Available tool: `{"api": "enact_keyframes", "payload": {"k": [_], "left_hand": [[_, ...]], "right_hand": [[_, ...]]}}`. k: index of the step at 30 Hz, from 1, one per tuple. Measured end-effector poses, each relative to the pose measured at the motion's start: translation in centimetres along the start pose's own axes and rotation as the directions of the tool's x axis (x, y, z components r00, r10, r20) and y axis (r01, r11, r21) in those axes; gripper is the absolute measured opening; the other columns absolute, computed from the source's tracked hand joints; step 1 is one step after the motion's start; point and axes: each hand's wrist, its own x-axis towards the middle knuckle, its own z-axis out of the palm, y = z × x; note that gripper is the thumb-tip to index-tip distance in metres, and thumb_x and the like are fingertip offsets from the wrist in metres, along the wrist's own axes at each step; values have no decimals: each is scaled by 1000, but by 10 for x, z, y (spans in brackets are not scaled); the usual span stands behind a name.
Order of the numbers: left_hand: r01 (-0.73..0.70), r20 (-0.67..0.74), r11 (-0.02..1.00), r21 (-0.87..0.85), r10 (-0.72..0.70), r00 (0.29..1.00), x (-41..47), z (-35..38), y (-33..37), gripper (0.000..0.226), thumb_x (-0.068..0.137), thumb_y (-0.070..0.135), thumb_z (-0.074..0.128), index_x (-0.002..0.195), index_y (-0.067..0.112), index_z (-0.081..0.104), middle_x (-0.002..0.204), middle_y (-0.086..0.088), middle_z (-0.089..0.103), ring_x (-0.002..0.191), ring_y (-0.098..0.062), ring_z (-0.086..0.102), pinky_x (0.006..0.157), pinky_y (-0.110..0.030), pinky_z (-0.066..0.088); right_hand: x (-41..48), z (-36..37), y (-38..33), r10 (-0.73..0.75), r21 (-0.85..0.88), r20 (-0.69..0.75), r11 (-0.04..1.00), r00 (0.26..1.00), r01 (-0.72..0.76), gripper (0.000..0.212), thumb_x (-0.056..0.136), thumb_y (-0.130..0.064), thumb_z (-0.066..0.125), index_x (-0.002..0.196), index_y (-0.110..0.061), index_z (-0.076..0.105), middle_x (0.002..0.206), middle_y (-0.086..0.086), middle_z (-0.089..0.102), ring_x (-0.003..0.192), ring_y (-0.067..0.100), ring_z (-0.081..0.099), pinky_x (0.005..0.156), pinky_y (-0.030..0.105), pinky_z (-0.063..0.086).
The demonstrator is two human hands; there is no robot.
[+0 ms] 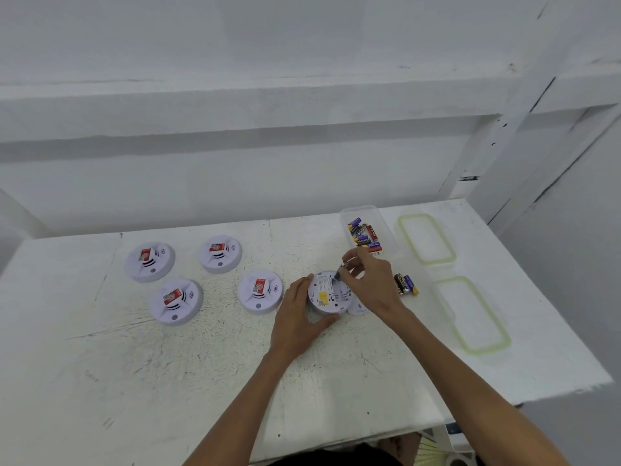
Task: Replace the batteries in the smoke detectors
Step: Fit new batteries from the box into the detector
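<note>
- The left hand [299, 317] reaches in from the lower edge. Its fingers and thumb curl round the rim of the overturned smoke detector [331, 292], which sits on the white table [100, 364] right of centre.
- The right hand [369, 284] arches over the detector's far side. Its fingertips pinch a battery [338, 275], tilted, with its lower end at the detector's back.
- Four more smoke detectors [220, 253] lie face up to the left, well apart from the hands, with bare tabletop in front of them.
- A clear container of batteries [368, 235] stands just beyond the right hand. Two green-rimmed lids [426, 238] lie near the table's right edge.
- Two loose batteries [406, 284] lie beside the right wrist.
- The right hand partly covers a white round piece [358, 307]. The battery compartment is too small to read.
</note>
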Motion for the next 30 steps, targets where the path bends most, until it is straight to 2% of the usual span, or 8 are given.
{"api": "enact_keyframes", "payload": {"k": [2,6,9,13,16,20,24,30], "left_hand": [[0,1,1000,-3,0,1000,-1,0,0,107,67,79,72,151,20,42,150,3,49,132,-8,47,112,-24,37],[-36,-2,999,21,36,999,-2,-3,3,98,73,64,80,151,20,41,148,3,49,132,-9,47,109,-20,36],[-56,-2,998,35,56,998,-3,-4,6,97,74,68,75,151,21,40,147,4,47,133,-9,46,108,-26,43],[-35,4,999,33,35,999,-4,-2,5,101,74,72,73,153,19,38,152,5,44,137,-10,43,112,-30,43],[-42,8,998,37,41,999,-6,-2,5,100,76,68,74,154,19,37,154,4,44,140,-11,42,114,-34,42],[-39,7,999,28,39,999,-7,-3,6,97,77,69,73,154,21,37,150,5,50,135,-10,47,110,-35,46],[-54,3,997,46,54,999,-8,-3,9,98,79,74,66,155,20,36,149,5,50,135,-10,47,108,-35,48],[-45,12,998,49,45,999,-9,-3,10,95,80,67,71,155,22,36,149,4,51,135,-10,47,109,-33,46]], "right_hand": [[-3,0,2,-7,-33,13,999,1000,7,17,87,-20,71,103,-23,66,80,-7,71,68,5,66,67,20,56],[-6,5,6,1,-129,60,992,998,7,19,89,-21,70,107,-20,70,83,-2,71,67,6,63,65,18,55],[-8,12,10,-22,-202,75,979,997,36,20,91,-19,67,110,-15,70,94,2,68,72,8,59,64,9,44],[-13,22,11,-64,-300,115,949,991,96,21,94,-21,59,108,-8,67,106,8,59,82,20,61,70,30,53],[-15,22,12,-73,-315,113,943,991,105,21,95,-23,58,106,-7,66,103,7,60,81,22,62,68,34,53],[-18,21,12,-53,-292,95,953,994,78,29,95,-30,61,112,-8,68,104,6,67,84,20,65,70,31,55],[-20,19,11,-51,-332,86,940,995,76,22,95,-28,62,98,-7,66,87,9,68,68,20,57,58,27,42],[-18,26,14,-72,-386,160,913,984,130,27,98,-24,54,87,-2,66,81,9,63,64,19,50,57,28,35]]}}
